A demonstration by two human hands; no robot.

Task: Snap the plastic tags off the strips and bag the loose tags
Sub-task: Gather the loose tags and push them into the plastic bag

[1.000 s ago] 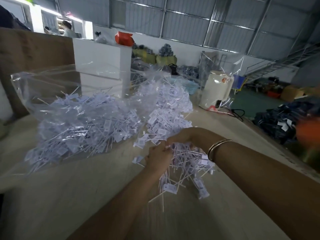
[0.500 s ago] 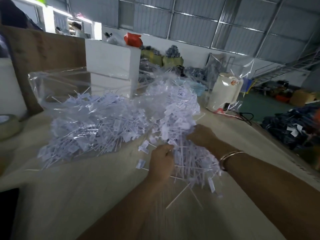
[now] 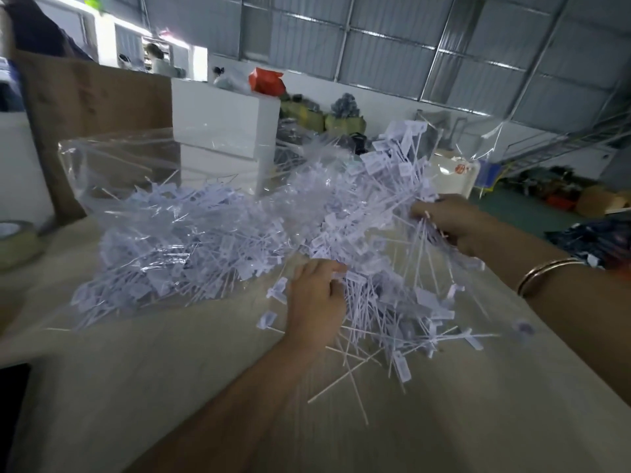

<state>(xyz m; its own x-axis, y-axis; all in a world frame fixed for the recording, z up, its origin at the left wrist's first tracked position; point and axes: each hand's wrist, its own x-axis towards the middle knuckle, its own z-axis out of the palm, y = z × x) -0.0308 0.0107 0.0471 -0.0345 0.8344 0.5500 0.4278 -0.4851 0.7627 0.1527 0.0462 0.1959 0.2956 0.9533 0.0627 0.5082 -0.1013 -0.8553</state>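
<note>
A big clear plastic bag point(image 3: 136, 186) lies on the table's left, stuffed with white plastic tags point(image 3: 177, 247). Its mouth faces right, toward my hands. A loose heap of white tags point(image 3: 403, 315) on thin stems lies on the pale table point(image 3: 170, 387) between my hands. My left hand point(image 3: 316, 302) rests on the heap's left edge, its fingers curled into the tags. My right hand point(image 3: 447, 221), a gold bangle on its wrist, is raised and grips a large bunch of tags point(image 3: 392, 186) lifted near the bag's mouth. Single tags lie scattered close to my left hand.
A roll of tape point(image 3: 17, 244) sits at the table's left edge. White boxes point(image 3: 222, 131) stand behind the bag, with a red object point(image 3: 266, 80) on top. A white appliance point(image 3: 454, 172) stands at the back right. Dark bundles point(image 3: 594, 240) lie beyond the right edge.
My right hand has risen up and to the right, lifting a large bunch of tags off the heap. My left hand has stayed at the heap's left edge.
</note>
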